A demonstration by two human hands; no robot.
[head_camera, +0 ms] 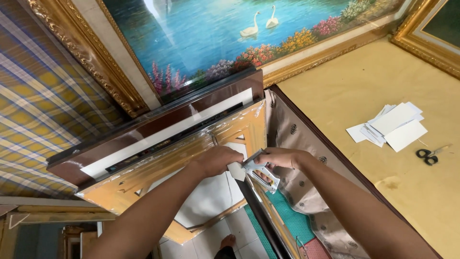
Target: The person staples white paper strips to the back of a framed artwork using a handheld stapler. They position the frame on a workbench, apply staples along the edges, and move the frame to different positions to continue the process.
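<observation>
far left, a plaid cloth (38, 96) hangs beside a gilt frame moulding (86, 57) and a large swan painting (239, 33). near centre, a dark brown picture frame (158, 124) leans with a wood-coloured, plastic-wrapped frame (191, 153) stacked against its near side. the left hand (218, 160) rests on the wrapped frame at its right corner, grip closed, fingers pressing a small white corner piece (236, 171) against the frame edge. just right of it, the right hand (278, 157) is clamped around a metal staple gun (261, 173), whose nose sits at the same corner, touching or almost touching the white piece. below lies brownish fabric with studs (297, 158), and a bare foot (229, 241) shows on the tiled floor (239, 225). far right, on the tan tabletop (364, 86), a pile of white cards (390, 125) and black scissors (428, 156) lie well apart from the hands. risk: the left fingertips are very close to the gun's nose, so a slip could injure them; a tilted nose could misdrive a fastener, tearing the wrap or marking the frame.
</observation>
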